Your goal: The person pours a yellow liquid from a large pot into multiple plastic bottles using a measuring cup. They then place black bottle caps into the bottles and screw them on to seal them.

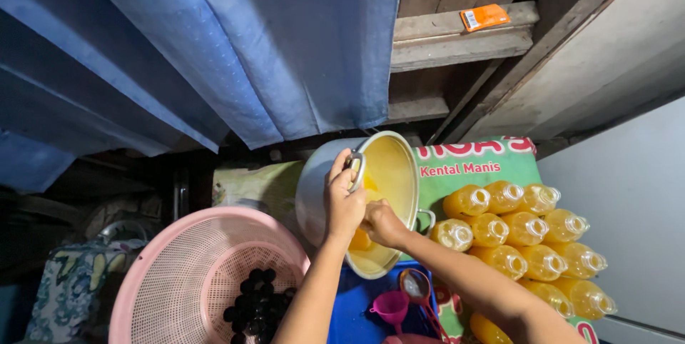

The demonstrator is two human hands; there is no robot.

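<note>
Head view: a large grey metal pot [367, 198] with yellow liquid inside is tilted steeply, its handle clamped by the left hand [344, 205]. The right hand [383, 223] is closed at the pot's lower rim; what it grips cannot be told. Below, a small pink plastic funnel [391, 307] lies on a blue plastic tray [357, 308]. Yellow filled plastic bottles [524, 237] stand at the right, a pink plastic basket [193, 280] at the left.

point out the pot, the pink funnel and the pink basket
pot [314, 190], head view, on its grey outer wall
pink funnel [391, 307], head view, on its bowl
pink basket [185, 272], head view, on its mesh inner wall
</note>
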